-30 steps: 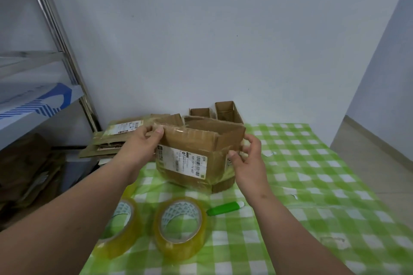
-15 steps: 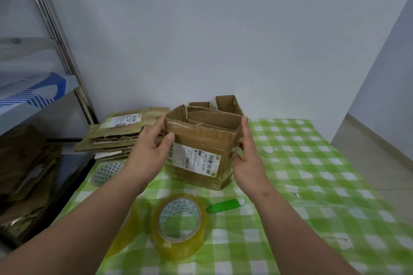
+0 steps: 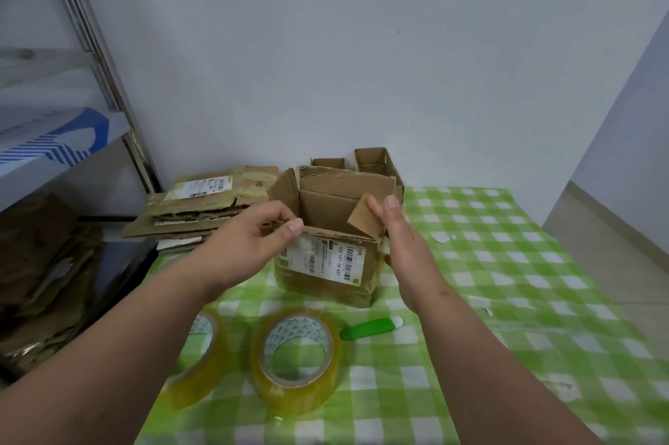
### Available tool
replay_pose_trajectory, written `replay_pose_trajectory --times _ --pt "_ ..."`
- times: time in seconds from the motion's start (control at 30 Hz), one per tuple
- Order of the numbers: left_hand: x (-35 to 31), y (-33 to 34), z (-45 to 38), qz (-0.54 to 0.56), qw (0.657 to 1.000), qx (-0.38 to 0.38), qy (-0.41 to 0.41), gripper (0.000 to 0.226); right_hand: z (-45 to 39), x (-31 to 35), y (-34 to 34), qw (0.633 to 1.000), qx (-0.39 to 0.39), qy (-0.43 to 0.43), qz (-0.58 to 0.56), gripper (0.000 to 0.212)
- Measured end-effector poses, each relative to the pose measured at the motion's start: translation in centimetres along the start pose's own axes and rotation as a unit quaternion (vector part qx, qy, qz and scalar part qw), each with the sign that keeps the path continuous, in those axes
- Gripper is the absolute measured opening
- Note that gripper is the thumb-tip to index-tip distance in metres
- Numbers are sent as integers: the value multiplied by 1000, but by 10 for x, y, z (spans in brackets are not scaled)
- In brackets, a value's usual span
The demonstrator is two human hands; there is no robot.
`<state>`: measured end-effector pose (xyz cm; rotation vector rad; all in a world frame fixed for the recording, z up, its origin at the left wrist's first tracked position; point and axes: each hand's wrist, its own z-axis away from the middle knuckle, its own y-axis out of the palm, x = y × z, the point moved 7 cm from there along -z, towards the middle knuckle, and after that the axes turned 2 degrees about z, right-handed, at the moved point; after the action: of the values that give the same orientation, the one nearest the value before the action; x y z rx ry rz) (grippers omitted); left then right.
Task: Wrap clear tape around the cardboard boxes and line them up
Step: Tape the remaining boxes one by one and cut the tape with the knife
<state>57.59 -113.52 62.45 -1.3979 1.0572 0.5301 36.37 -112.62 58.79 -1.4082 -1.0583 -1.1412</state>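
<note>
Cardboard box [image 3: 325,263], open-topped, on checked tablecloth [image 3: 506,299]; left hand [image 3: 253,242] pinching near flap, right hand [image 3: 402,238] flat, pressing side flap.

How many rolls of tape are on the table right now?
2. One tape roll stands near the table's front edge, before the cardboard box. The other tape roll sits left of it, partly hidden behind the left forearm.

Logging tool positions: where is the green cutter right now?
In the head view, the green cutter lies on the checked tablecloth, right of the nearer tape roll, under the right forearm.
</note>
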Motion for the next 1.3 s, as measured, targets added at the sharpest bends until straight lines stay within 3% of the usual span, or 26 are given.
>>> replay_pose_trajectory --times 0.4,0.53,0.63,0.8,0.93,1.0,1.2,1.3 --pt "-10 7 9 -27 994 -41 100 36 7 -7 -3 998 -38 -43 -39 51" --pt "-3 0 7 11 998 -39 39 52 6 -13 -3 998 -20 -27 -44 61" --pt "7 -9 0 26 999 -27 -9 46 7 -11 -3 999 0 -35 -15 75" --pt "5 -15 -8 -51 998 -23 -31 49 12 3 -4 996 21 -61 59 79" --pt "1 -12 -12 -50 998 -14 -42 57 11 9 -7 994 29 -40 94 61" --pt "-2 -8 -12 -37 999 -17 -34 60 10 10 -10 996 19 -32 82 42" --pt "1 -9 -11 -14 995 -96 -18 76 5 -2 -14 999 -19 -8 42 11" --pt "3 -9 -12 -32 994 -98 -27 84 0 -1 -14 999 -11 -11 32 49"
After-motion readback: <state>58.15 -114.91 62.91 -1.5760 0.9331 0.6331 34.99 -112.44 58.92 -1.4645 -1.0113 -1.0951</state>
